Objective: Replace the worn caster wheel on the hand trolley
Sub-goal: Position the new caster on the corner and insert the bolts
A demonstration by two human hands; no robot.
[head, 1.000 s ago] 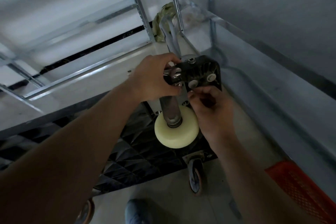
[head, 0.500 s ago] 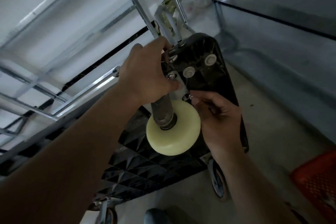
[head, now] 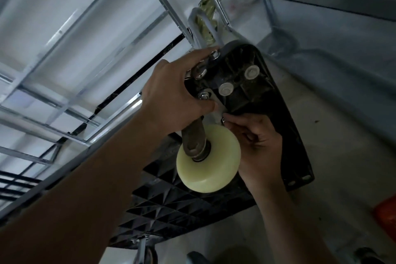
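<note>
Two hands are on the job at the centre of the frame. Your left hand (head: 175, 96) is wrapped round the caster's metal fork (head: 194, 135) and the edge of the trolley deck (head: 252, 92), holding the pair together. Your right hand (head: 257, 143), lower and to the right, pinches a small nut (head: 222, 120) against the mounting plate, fingers curled tight. The cream wheel (head: 211, 162) hangs below the fork, just beside your right palm.

Judging by its look, the caster is stiff and fairly weighty for its size, and the wheel will spin and swivel freely, so it makes a poor handle. Keep hold of the fork and plate. The nut is tiny, smooth and easy to drop, so work it with fingertips only. The ribbed black deck looks like rigid plastic, and probably light.
</note>
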